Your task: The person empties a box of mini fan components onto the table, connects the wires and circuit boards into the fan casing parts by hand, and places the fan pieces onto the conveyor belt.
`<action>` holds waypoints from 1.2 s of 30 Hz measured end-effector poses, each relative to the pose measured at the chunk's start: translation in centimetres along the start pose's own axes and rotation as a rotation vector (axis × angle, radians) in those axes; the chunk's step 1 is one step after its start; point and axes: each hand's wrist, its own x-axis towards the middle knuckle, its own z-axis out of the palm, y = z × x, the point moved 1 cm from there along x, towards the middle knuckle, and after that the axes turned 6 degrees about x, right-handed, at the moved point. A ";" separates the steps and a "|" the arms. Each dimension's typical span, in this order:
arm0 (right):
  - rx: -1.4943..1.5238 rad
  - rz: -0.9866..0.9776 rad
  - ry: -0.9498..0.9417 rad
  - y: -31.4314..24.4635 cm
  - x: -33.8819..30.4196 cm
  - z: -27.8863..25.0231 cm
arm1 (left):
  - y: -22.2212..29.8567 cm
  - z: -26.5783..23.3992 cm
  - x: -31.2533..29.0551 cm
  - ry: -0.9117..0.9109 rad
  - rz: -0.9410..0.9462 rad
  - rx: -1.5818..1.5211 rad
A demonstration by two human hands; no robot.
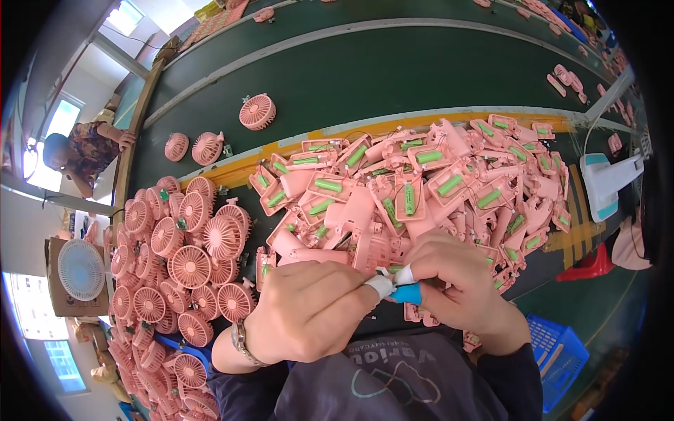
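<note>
My left hand [312, 302], a watch on its wrist, and my right hand [453, 281] meet fingertip to fingertip low in the middle of the view. Both are closed in a pinch. White wraps cover a fingertip on each hand, and a blue wrap [407, 293] covers my right thumb. Whatever is between the fingertips is too small and hidden to make out. Just beyond them lies a pink ribbed fan part [380, 254], partly covered by the hands. Behind spreads a large heap of pink fan handle shells [351, 210], many with green battery cells [449, 185] inside.
Round pink fan heads [189, 266] are piled at my left. Three more, including one fan head [258, 112], lie on the dark green belt [393, 70]. A white fan [604, 186] stands right, above a blue basket [554, 358] and red stool [590, 265]. Another person [84, 154] is far left.
</note>
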 end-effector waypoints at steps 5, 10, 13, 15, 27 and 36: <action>0.131 0.069 -0.055 0.5 -0.5 0.0 | -0.3 -0.2 -0.2 -0.097 -0.113 -0.248; 0.284 0.165 -0.077 0.5 -0.8 0.2 | -0.1 0.0 -0.4 -0.111 -0.151 -0.372; 0.369 0.232 -0.080 0.8 -1.4 0.8 | 0.1 0.1 -0.8 -0.140 -0.165 -0.375; 0.454 0.372 -0.089 0.6 -1.6 0.8 | 0.4 0.4 -0.9 -0.121 -0.169 -0.379; 0.153 0.366 0.331 3.0 2.5 -1.9 | -5.2 -0.8 3.6 -0.025 -0.263 -0.055; -0.956 0.358 0.189 9.1 2.5 -1.3 | -18.3 10.9 11.7 0.109 -0.370 0.158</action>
